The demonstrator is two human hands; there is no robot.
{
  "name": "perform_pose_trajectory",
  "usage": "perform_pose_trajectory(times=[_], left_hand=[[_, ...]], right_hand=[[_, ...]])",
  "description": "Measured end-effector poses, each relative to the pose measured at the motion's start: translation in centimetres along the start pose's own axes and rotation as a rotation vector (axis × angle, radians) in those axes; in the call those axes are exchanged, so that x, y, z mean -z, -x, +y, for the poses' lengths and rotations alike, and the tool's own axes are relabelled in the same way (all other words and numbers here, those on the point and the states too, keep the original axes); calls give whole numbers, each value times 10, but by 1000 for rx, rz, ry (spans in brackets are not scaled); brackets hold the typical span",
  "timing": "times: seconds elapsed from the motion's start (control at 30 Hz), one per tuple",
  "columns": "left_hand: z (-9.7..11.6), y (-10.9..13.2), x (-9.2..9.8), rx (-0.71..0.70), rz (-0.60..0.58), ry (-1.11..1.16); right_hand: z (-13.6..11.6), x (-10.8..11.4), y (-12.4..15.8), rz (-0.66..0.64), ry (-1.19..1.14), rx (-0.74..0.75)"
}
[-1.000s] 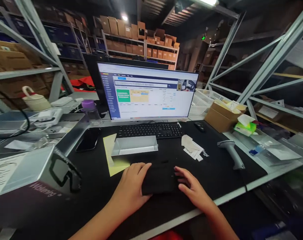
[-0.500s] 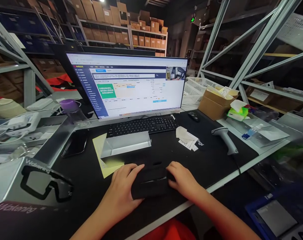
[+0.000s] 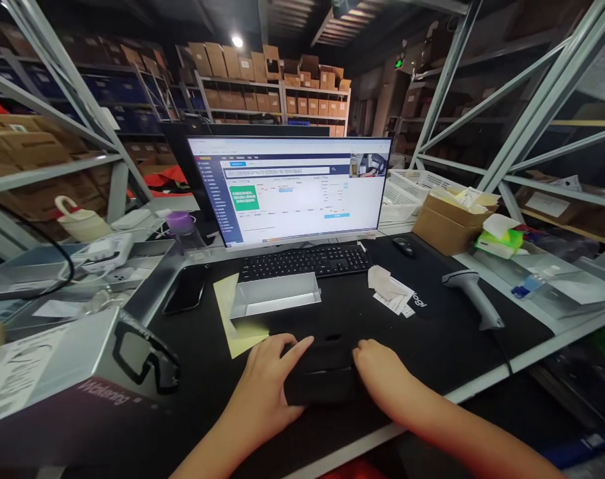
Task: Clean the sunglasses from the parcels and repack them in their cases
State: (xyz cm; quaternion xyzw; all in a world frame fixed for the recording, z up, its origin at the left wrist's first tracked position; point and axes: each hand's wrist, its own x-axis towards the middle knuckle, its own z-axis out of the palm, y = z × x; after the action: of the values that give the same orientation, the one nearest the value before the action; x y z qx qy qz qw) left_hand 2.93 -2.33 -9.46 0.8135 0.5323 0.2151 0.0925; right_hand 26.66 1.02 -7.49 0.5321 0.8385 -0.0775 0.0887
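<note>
A black case (image 3: pixel 322 382) with a small slot in its top lies on the black desk mat in front of me. My left hand (image 3: pixel 272 369) grips its left side, with the thumb along the near side and fingers at the upper edge. My right hand (image 3: pixel 382 369) is closed at its right side, fingers curled and partly hidden. Just beyond is an open silver box (image 3: pixel 277 296) on yellow paper (image 3: pixel 225 299). At the left, a large carton (image 3: pixel 107 379) shows a picture of goggles and the word "Wakening".
Behind stand a keyboard (image 3: pixel 302 261) and a lit monitor (image 3: pixel 302 193). To the right lie paper slips (image 3: pixel 392 293), a mouse (image 3: pixel 403 247), a barcode scanner (image 3: pixel 474 299) and a cardboard box (image 3: pixel 449 223). A phone (image 3: pixel 185 289) and purple-lidded bottle (image 3: pixel 182 233) are on the left.
My view has tilted up and swung left, so things sit further right and mostly lower. My right-hand fingers have curled in more at the case's right side. Both hands stay on the case.
</note>
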Motion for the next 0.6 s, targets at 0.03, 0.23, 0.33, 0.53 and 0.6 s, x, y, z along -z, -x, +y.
perform_pose_trajectory(times=[0.03, 0.23, 0.33, 0.53, 0.6], left_hand=[[0, 0, 0, 6, -2, 8], [2, 0, 1, 35, -31, 41], [3, -2, 2, 44, -27, 26], [6, -12, 0, -40, 12, 32], [3, -11, 0, -44, 51, 61]], right_hand=[[2, 2, 1, 18, 4, 10], [38, -3, 9, -44, -569, 100], [54, 4, 12, -326, -1001, -25], [-15, 58, -7, -294, -1053, 184], [-51, 69, -25, -229, -851, 408]])
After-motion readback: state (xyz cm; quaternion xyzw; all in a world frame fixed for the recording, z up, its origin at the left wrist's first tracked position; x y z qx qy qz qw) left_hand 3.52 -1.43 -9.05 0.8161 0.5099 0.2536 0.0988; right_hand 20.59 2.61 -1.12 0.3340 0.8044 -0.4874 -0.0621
